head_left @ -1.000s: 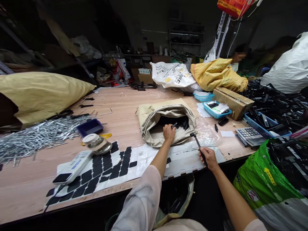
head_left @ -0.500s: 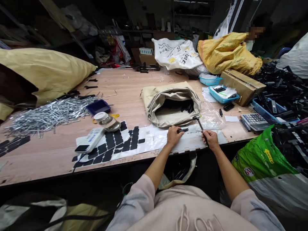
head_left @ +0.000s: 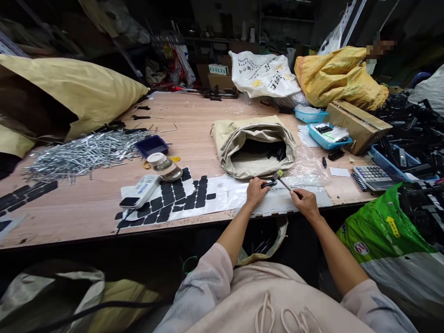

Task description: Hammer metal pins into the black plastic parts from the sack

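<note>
I see the left hand [head_left: 255, 191] pinching a small black part [head_left: 269, 184] on the counter [head_left: 194, 138], while the right hand [head_left: 305, 202] grips a small hammer [head_left: 282, 181] whose head sits just beside that part.

Single head-worn view, forward and down over the near table [head_left: 104, 217] edge.

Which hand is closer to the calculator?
Right. The right hand holds a small hammer just left of the calculator; the left hand is farther left, pinching a small black part.

No legible text (bag print blurred)
</note>
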Demonstrator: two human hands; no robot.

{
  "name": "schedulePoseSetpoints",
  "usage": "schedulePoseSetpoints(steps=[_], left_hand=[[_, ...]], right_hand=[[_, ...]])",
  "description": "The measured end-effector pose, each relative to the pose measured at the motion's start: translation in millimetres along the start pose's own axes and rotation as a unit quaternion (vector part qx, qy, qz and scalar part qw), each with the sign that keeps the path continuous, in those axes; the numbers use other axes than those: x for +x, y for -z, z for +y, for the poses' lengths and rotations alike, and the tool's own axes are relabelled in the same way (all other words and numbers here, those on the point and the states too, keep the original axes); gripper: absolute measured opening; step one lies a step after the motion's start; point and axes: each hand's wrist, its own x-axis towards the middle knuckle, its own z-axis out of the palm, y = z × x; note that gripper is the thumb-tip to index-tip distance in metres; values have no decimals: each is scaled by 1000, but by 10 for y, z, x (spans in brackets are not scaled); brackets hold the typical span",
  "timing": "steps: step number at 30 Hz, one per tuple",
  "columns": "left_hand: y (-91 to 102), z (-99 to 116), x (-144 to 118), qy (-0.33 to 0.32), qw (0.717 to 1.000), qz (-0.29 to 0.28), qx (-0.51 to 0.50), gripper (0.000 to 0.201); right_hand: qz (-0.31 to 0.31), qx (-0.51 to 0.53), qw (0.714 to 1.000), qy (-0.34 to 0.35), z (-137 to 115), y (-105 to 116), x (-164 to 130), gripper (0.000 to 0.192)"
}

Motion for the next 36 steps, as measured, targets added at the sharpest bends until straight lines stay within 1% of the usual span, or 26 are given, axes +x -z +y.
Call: schedulePoseSetpoints(steps=[2, 4, 8, 11, 14, 16, 17, 18, 19, 21, 23, 25, 26, 27, 28, 29, 30, 31, 33, 35, 36], left_hand=[[-3, -1, 1, -2, 1000, 2, 1, 14], [-8, -4, 2, -2, 1000, 3, 0, 14], [-24, -20, 9, -4, 1000, 3, -2, 15], [-32, -28, 8, -4, 1000, 3, -1, 15], [-25, -28, -4, -8, 1000, 0, 3, 15], [-14, -25, -8, -8, 1000, 1, 2, 15], [-6, -22, -5, -8, 1000, 2, 1, 14], [5, -17, 0, -10, 1000, 3, -1, 13], [21, -8, 4, -19, 1000, 3, -6, 13], [66, 22, -17, -58, 998, 10, -21, 13], [120, 64, -127, -132, 990, 37, -38, 12], [160, 96, -367, -220, 972, 70, -52, 13], [167, 99, -533, -260, 961, 77, -56, 14], [165, 89, -719, -293, 952, 70, -60, 17], [154, 63, -914, -315, 946, 50, -63, 19], [135, 23, -1103, -326, 943, 16, -62, 21], [112, -31, -1273, -324, 944, -27, -55, 23], [87, -93, -1415, -308, 948, -73, -42, 23], [42, -222, -1593, -236, 958, -161, 10, 23], [25, -314, -1642, -131, 963, -217, 91, 27], [33, -332, -1630, -85, 959, -236, 131, 30]], right_hand=[[3, -37, 999, 13, 10, -31, -10, 26], [7, -51, 999, 10, 21, -52, -20, 25], [3, -15, 1000, 9, -9, -75, -24, 26], [-8, -18, 1000, 16, -59, -112, -15, 26], [-22, -10, 1000, 2, -66, -142, -3, 26], [-40, 45, 998, -30, -30, -138, 8, 28], [-52, 93, 992, -60, -2, -128, 17, 31], [-61, 153, 981, -102, 31, -116, 28, 36], [-56, 215, 964, -148, 64, -102, 42, 40], [-10, 309, 929, -203, 123, -77, 76, 46], [26, 355, 906, -227, 157, -63, 107, 50], [33, 368, 900, -232, 166, -65, 124, 51], [24, 368, 901, -230, 165, -70, 128, 51], [12, 364, 903, -227, 163, -77, 128, 51], [-1, 359, 906, -223, 162, -85, 128, 50], [-13, 354, 909, -220, 161, -92, 127, 50], [-22, 351, 911, -218, 160, -98, 126, 51], [-26, 348, 912, -216, 161, -101, 126, 51], [-24, 346, 913, -216, 160, -101, 125, 51], [-18, 347, 913, -216, 157, -97, 122, 52], [-16, 347, 913, -215, 154, -96, 119, 52]])
